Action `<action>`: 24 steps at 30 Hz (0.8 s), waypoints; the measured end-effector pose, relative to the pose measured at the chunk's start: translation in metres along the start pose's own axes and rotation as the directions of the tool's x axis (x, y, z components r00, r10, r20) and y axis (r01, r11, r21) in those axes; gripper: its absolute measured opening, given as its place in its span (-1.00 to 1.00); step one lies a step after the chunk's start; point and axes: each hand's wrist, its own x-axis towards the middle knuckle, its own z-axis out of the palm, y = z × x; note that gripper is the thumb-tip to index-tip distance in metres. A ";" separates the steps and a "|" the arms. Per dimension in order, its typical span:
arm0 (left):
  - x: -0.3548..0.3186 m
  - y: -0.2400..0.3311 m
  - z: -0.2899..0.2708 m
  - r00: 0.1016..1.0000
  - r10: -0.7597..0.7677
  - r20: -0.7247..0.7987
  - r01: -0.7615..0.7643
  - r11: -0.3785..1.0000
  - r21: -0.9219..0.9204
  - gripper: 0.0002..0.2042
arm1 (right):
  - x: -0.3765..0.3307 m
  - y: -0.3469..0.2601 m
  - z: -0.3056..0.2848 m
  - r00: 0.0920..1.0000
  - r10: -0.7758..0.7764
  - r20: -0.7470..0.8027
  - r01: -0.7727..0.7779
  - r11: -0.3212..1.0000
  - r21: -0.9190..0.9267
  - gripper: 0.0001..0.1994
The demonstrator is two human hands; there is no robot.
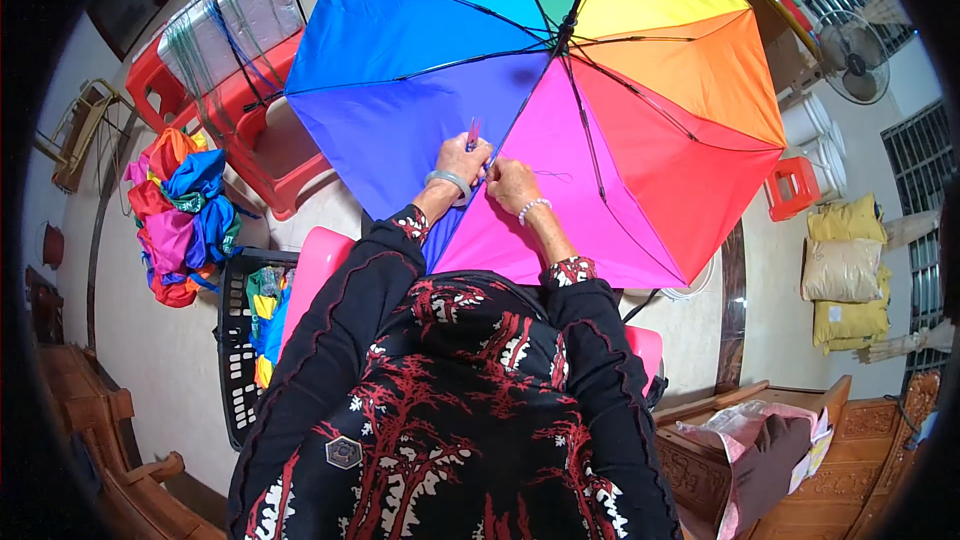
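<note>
An open umbrella (640, 90) with rainbow-coloured panels lies spread before me, its black ribs facing up. My left hand (462, 162) is closed round a small two-pronged pink tool (473, 132), which looks like thread snips, its tips pointing away from me. The same fingers press at the seam between the purple panel (410, 130) and the pink panel (570, 220). Right beside it, my right hand (514, 186) pinches at that seam; whatever sits between its fingertips is too small to make out. A loop of dark thread (555, 176) lies on the pink panel near the right hand.
A heap of folded rainbow umbrellas (180, 220) is at left, beside a black basket (240, 360) holding more colourful fabric. Red plastic stools (290, 165) and a white foam box (230, 25) stand behind. A red stool (793, 188), yellow sacks (850, 320) and a fan (853, 58) are at right.
</note>
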 end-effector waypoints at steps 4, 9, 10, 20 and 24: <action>0.000 0.000 0.001 1.000 0.020 -0.018 -0.019 0.999 0.035 -0.85 | 0.000 -0.004 0.002 0.999 0.010 -0.045 -0.010 1.000 0.014 -0.93; 0.001 0.003 0.001 0.998 -0.035 -0.044 0.038 0.997 0.066 -0.85 | 0.003 -0.002 0.008 0.956 0.103 -0.275 -0.054 0.982 0.179 -0.93; 0.001 0.002 0.000 0.998 -0.036 -0.047 0.039 0.997 0.065 -0.85 | 0.002 -0.002 0.005 0.973 0.140 -0.182 -0.098 0.970 0.222 -0.94; -0.005 0.008 0.003 1.000 -0.017 -0.007 0.018 0.973 0.230 -0.82 | 0.005 0.027 -0.049 0.988 0.047 -0.148 -0.003 0.960 0.282 -0.93; -0.003 0.000 0.006 0.996 0.060 0.069 -0.076 0.962 0.264 -0.82 | 0.000 0.030 -0.125 0.906 0.360 -0.223 0.050 0.432 0.901 -0.97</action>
